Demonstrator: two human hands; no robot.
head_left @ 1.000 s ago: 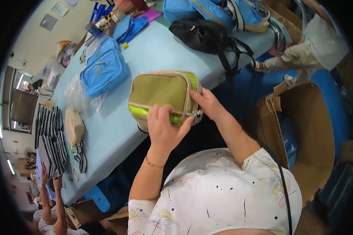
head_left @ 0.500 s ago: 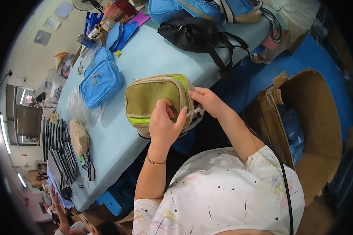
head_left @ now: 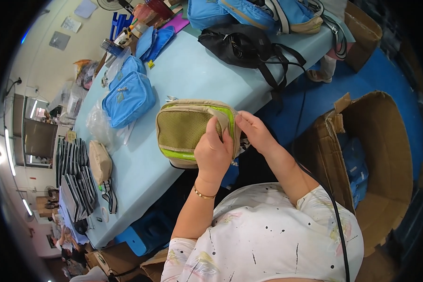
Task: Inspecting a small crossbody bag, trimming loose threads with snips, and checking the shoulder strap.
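Across our view runs the pale blue table (head_left: 174,84), with a tall open cardboard box (head_left: 387,145) standing to its right and, on the tabletop, a blue bag (head_left: 129,103) on the left and a black bag (head_left: 235,47) toward the far side. At the near edge of the table, in front of the white patterned shirt (head_left: 268,230), we have the olive mesh-fronted bag (head_left: 183,131), though whether it rests there or hangs just above we cannot tell. Both our hands are on it: the right hand (head_left: 256,131) pinches its right side near the top, while the left hand (head_left: 212,150) lies over the lower right of its front, and we cannot tell if those fingers close on the edge. We judge the step in hand to be close fingertip work along that right edge, beside the lime trim (head_left: 231,123); the next move calls for a steady body and light, precise fingers, with care not to snag the small cluster of hardware (head_left: 244,145) below the right hand, too blurred to make out
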